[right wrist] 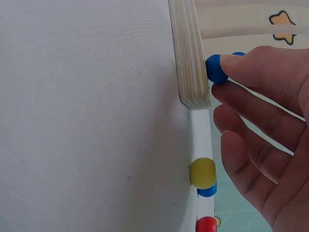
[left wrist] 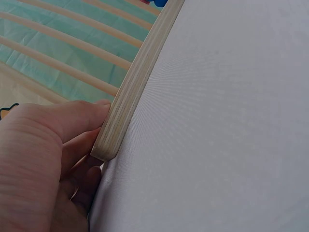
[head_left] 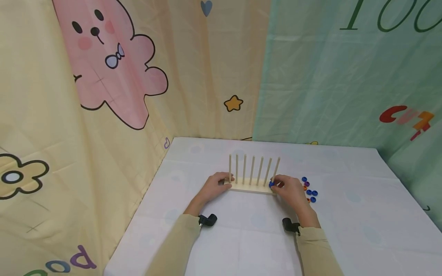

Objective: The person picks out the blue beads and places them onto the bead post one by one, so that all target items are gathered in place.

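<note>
A pale wooden base (head_left: 252, 187) with a row of several upright pegs (head_left: 252, 168) stands on the white-covered table. My left hand (head_left: 215, 186) grips the base's left end, its thumb (left wrist: 84, 116) against the plywood edge in the left wrist view. At the opposite end, my right hand (head_left: 289, 189) pinches a blue bead (right wrist: 216, 68) beside the foot of the rightmost peg (head_left: 276, 168). The bead sits right at the base's surface, under my thumb (right wrist: 260, 67). Part of a second blue bead (right wrist: 238, 53) shows just behind that thumb.
Several loose beads, blue, purple and orange among them, lie on the table right of my right hand, including a blue bead (head_left: 313, 199). A yellow bead (right wrist: 203, 173) and a red bead (right wrist: 206, 224) show in the right wrist view. Printed curtains (head_left: 207, 69) hang behind the table.
</note>
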A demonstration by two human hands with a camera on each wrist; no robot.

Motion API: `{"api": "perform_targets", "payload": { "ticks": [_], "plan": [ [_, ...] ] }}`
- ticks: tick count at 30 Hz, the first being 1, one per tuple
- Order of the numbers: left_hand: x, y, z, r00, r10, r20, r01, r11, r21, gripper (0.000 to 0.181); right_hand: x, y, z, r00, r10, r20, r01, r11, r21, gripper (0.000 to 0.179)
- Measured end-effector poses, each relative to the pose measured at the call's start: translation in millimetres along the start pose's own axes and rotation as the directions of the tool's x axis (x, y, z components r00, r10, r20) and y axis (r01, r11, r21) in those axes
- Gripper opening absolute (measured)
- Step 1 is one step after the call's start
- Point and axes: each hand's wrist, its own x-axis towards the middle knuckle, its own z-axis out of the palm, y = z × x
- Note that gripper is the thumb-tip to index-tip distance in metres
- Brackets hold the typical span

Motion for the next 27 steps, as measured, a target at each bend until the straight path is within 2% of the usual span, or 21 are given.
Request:
{"api": "perform_targets", "payload": {
  "ticks": [13, 19, 27],
  "plan": [
    [-0.4, -2.1, 0.7, 1.000, -0.012, -0.003, 0.012, 1.000, -0.003, 0.020, -1.0, -1, -2, 0.999, 0.026, 0.020, -0.026, 1.000, 0.007, 0.025],
    [-0.5, -1.3, 0.1, 1.000, 0.002, -0.012, -0.002, 1.000, 0.005, 0.019, -1.4, 1, -6, 1.000, 0.014, -0.002, -0.014, 1.000, 0.012, 0.030],
    [1.5, -1.2, 1.7, 1.000, -0.009, -0.005, 0.009, 1.000, 0.007, 0.020, -4.9, 4, -15, 0.999, -0.016, -0.047, 0.015, 1.000, -0.009, 0.030]
  ]
}}
